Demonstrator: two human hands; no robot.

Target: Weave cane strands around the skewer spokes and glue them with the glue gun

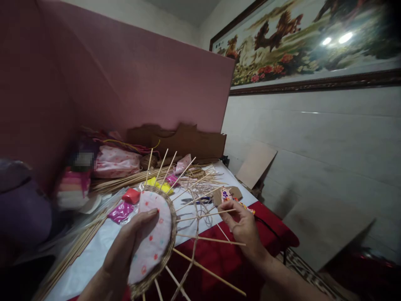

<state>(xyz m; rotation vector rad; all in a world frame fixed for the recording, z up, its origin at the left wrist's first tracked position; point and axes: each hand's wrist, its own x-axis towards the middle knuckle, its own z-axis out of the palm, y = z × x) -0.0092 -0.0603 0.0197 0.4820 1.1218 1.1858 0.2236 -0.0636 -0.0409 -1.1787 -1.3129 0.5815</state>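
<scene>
My left hand [125, 251] grips a round padded disc [155, 240] covered in pink spotted cloth, its rim bound with woven twine and thin wooden spokes [206, 239] sticking out all round it. The thumb lies across the cloth face. My right hand [242, 225] is to the right of the disc, fingers pinched on a strand of twine [196, 228] that runs among the spokes near one spoke's tip. Both hands are over a table with a white sheet [94, 255] and a red cloth [225, 259].
A bundle of thin sticks [125, 179] lies across the table behind the disc. Pink fabric bags [115, 163], red and magenta packets [125, 205], scissors [197, 200] and cardboard pieces [184, 142] crowd the back. A pink partition stands left, and a tiled wall with a framed picture [307, 42] right.
</scene>
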